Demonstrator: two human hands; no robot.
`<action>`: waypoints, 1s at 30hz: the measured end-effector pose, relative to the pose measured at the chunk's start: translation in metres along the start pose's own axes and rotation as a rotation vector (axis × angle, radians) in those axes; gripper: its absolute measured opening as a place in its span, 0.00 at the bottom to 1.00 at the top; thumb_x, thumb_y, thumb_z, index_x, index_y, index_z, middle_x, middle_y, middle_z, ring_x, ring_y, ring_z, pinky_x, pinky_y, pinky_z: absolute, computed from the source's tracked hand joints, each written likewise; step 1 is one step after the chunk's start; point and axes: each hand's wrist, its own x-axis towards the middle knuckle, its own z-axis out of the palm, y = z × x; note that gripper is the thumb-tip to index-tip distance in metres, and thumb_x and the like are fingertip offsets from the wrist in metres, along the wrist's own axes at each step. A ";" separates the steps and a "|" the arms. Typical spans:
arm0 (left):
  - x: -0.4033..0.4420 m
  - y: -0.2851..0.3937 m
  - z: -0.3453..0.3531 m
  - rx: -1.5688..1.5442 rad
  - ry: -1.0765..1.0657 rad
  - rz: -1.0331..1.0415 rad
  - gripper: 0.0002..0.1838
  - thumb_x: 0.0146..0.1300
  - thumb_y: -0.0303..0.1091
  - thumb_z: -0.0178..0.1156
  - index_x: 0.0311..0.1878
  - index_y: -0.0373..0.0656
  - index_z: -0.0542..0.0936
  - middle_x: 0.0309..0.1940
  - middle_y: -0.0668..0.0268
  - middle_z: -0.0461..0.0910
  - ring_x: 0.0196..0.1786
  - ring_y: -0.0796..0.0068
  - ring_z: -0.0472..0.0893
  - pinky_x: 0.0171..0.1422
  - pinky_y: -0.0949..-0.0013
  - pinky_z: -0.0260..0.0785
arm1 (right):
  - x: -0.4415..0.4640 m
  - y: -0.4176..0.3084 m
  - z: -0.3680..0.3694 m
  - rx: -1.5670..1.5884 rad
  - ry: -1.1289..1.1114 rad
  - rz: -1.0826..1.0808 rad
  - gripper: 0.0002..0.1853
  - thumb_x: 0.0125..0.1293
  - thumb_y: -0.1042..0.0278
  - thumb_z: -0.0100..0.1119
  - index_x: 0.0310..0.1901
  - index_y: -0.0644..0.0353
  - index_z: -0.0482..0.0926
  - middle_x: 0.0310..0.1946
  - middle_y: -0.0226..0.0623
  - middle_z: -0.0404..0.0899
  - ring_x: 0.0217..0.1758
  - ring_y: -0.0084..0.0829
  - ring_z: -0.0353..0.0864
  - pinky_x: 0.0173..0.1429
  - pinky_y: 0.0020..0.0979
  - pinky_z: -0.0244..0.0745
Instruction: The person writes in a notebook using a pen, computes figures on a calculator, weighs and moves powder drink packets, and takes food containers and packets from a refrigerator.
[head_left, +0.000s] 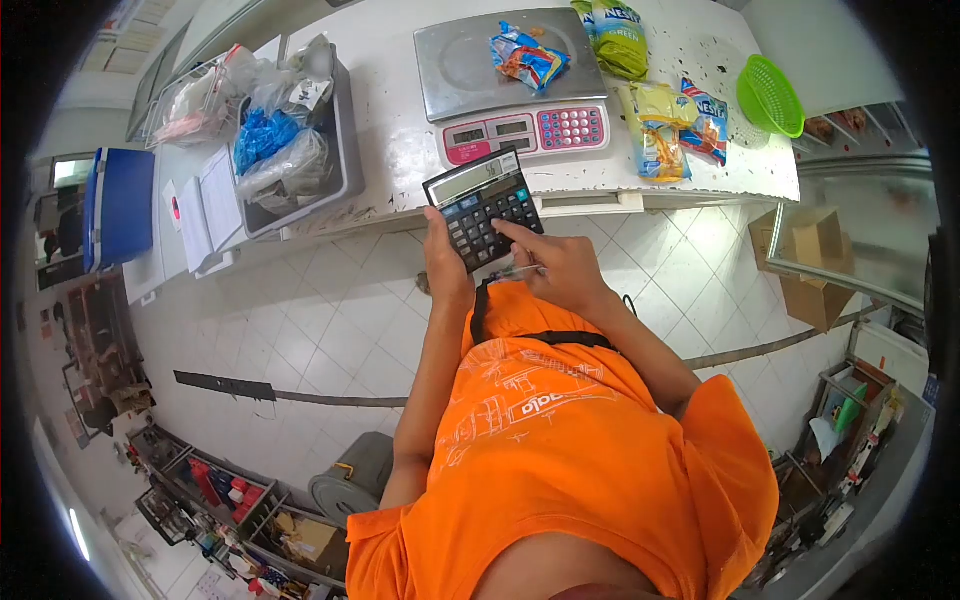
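My left hand (446,258) is closed around the lower left side of a black calculator (482,212), held tilted in front of the counter's edge. The index finger of my right hand (566,272) is stretched onto the calculator's keys. Its other fingers are curled around a thin, clear pen (518,271). Just beyond the calculator stands a digital scale (524,135) with a pink-framed panel and a steel pan (455,70). On the pan lies a crumpled blue and red packet (530,57).
Right of the scale lie yellow packets (655,130), a blue Nestlé-like packet (706,120), green packets (618,42) and a green basket (770,95). A grey bin (345,150) of plastic bags and an open notebook (208,205) are at left. A cardboard box (815,270) stands at right.
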 end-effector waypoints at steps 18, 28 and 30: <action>0.013 0.012 -0.029 -0.123 0.057 -0.001 0.30 0.76 0.60 0.42 0.59 0.42 0.74 0.49 0.63 0.81 0.51 0.70 0.82 0.56 0.63 0.75 | -0.006 0.010 0.015 -0.039 0.092 0.045 0.20 0.59 0.69 0.63 0.55 0.48 0.81 0.30 0.34 0.85 0.25 0.33 0.84 0.29 0.32 0.78; 0.014 0.049 -0.091 -0.296 0.140 0.097 0.30 0.77 0.59 0.40 0.59 0.41 0.74 0.48 0.65 0.82 0.47 0.76 0.84 0.52 0.70 0.77 | 0.024 -0.033 0.049 0.142 0.039 0.092 0.16 0.70 0.71 0.55 0.58 0.53 0.78 0.23 0.37 0.81 0.21 0.30 0.81 0.27 0.29 0.73; 0.012 0.062 -0.118 -0.302 0.183 0.115 0.30 0.76 0.59 0.40 0.59 0.41 0.74 0.47 0.65 0.82 0.46 0.76 0.84 0.51 0.70 0.78 | 0.036 -0.050 0.067 0.198 0.061 0.044 0.15 0.72 0.73 0.51 0.56 0.56 0.80 0.16 0.30 0.66 0.17 0.22 0.65 0.24 0.26 0.61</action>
